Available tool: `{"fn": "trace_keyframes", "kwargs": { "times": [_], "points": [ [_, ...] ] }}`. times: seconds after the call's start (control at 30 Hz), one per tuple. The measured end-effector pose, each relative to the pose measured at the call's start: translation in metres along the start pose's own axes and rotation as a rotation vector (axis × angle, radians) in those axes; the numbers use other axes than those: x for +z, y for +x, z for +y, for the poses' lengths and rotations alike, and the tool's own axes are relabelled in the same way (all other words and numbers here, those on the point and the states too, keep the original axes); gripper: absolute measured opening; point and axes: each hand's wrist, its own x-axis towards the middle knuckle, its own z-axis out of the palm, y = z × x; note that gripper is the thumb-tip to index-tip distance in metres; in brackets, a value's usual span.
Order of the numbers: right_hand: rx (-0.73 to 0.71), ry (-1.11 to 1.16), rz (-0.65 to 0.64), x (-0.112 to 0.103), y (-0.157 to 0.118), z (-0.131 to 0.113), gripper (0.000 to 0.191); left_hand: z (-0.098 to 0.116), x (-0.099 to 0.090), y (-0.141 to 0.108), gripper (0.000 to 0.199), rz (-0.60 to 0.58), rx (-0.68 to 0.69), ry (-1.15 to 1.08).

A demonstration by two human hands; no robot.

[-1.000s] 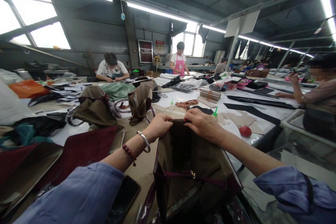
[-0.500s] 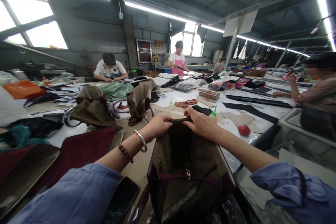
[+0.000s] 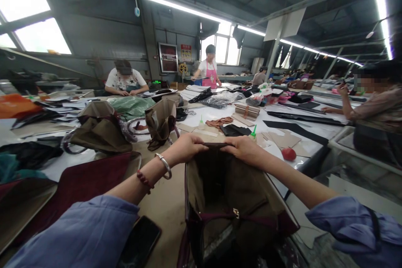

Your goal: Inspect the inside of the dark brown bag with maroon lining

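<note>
An open bag (image 3: 251, 188) with brown lining and dark red outer edges stands in front of me, with a small gold-coloured clasp (image 3: 235, 213) on its near rim. My left hand (image 3: 187, 148) pinches the left part of the far rim between thumb and fingers. On the same rim, a little to the right, my right hand (image 3: 243, 149) grips the edge in the same way. The bag's lower part is dark and partly out of the frame. Two similar bags, one brown-lined (image 3: 102, 127) and one upright (image 3: 161, 122), stand on the table to the left.
A phone (image 3: 142, 240) lies beside my left sleeve, near dark red bag pieces (image 3: 94, 180). Green-tipped bottles (image 3: 253, 132), a red object (image 3: 288, 154) and cut pieces lie beyond my hands. Three people work around the table (image 3: 220, 115); a white bin (image 3: 364, 150) is at right.
My right hand has shifted slightly right along the rim, its fingers lower and flatter. The bag sits a bit further right in view. The person in the pink apron has changed arm position.
</note>
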Motion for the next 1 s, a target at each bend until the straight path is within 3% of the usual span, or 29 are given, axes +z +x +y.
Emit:
{"fn": "trace_keyframes", "kwargs": {
  "times": [0.2, 0.43, 0.6, 0.77, 0.9, 1.0],
  "points": [
    [-0.001, 0.021, 0.005, 0.002, 0.004, 0.005, 0.015, -0.008, -0.005, 0.01, 0.029, -0.047, -0.019, -0.09],
    [0.088, -0.076, -0.013, -0.001, 0.016, 0.002, 0.025, 0.003, -0.005, 0.012, 0.022, -0.002, -0.081, -0.009],
    [0.192, -0.229, -0.059, 0.0, 0.028, -0.005, 0.029, -0.002, -0.006, 0.015, 0.022, 0.023, -0.084, 0.003],
    [0.178, -0.298, -0.067, 0.0, 0.033, -0.008, 0.03, -0.002, -0.008, 0.015, 0.019, 0.04, -0.075, -0.006],
    [0.073, -0.131, -0.037, 0.0, 0.034, -0.007, 0.023, 0.003, -0.007, 0.011, 0.018, 0.024, -0.09, 0.001],
    [-0.004, 0.036, -0.095, 0.003, 0.036, -0.009, 0.017, 0.005, -0.007, 0.01, 0.019, 0.018, -0.089, 0.026]
  ]
}}
